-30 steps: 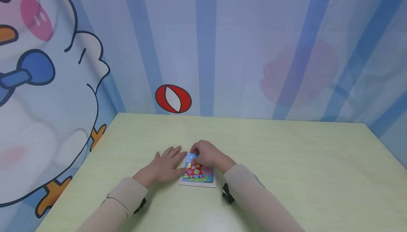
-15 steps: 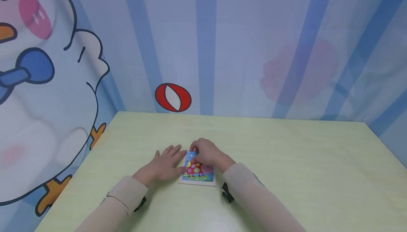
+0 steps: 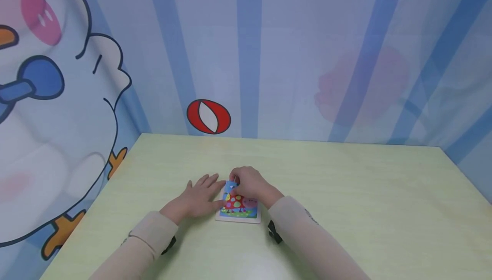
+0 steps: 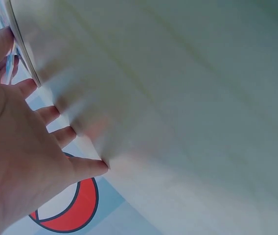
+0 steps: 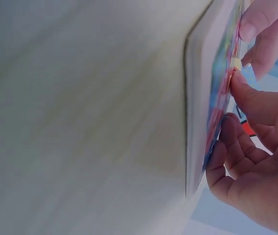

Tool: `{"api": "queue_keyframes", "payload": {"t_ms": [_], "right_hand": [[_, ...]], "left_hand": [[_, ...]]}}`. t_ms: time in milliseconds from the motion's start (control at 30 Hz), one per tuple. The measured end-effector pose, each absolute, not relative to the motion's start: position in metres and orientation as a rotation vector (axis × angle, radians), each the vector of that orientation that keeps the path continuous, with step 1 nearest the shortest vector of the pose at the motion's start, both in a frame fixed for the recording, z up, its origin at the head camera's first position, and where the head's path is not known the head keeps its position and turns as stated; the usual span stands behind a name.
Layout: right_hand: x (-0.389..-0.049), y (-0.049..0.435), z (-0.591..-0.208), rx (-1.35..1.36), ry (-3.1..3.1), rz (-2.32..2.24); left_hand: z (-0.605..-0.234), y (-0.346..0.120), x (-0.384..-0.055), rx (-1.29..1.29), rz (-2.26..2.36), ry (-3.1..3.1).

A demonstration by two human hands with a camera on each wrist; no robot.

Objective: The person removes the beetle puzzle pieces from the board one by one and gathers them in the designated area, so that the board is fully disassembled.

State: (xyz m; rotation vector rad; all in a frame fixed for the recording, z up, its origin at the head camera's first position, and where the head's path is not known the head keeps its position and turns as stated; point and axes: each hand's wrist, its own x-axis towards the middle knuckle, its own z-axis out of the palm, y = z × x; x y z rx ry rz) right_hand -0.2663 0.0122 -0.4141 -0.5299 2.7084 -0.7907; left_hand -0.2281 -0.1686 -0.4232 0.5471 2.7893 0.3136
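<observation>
A small flat picture puzzle (image 3: pixel 239 214) with a red spotted ladybug lies on the table in a pale frame. My right hand (image 3: pixel 250 182) pinches a blue puzzle piece (image 3: pixel 231 184) at the picture's upper left. In the right wrist view this piece (image 5: pixel 249 74) stands tilted off the board, between thumb and fingers; its lower edge is partly hidden. My left hand (image 3: pixel 195 199) lies spread along the left side, its thumb on the picture's edge and its index fingertip by the upper left corner. The left wrist view shows the left fingers (image 4: pixel 46 115) straight and apart.
The pale wooden table (image 3: pixel 346 194) extends widely to the right of the puzzle. Behind it hangs a blue striped backdrop (image 3: pixel 288 58) with a printed red and white ball (image 3: pixel 209 116) and a large cartoon bird (image 3: pixel 57 143). Dark straps (image 3: pixel 274 233) show under the sleeves.
The blue piece under my right fingers has shifted and tilted slightly. Both hands stay nearly in place; the whole head view has moved a little.
</observation>
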Motion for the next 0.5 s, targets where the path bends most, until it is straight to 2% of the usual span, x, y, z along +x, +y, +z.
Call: {"api": "queue_keyframes", "payload": {"t_ms": [500], "right_hand": [[-0.2666,0.0171,-0.4148,-0.524,2.618,-0.976]], "left_hand": [[-0.422,-0.1677,-0.2272,0.528,0.306,2.793]]}}
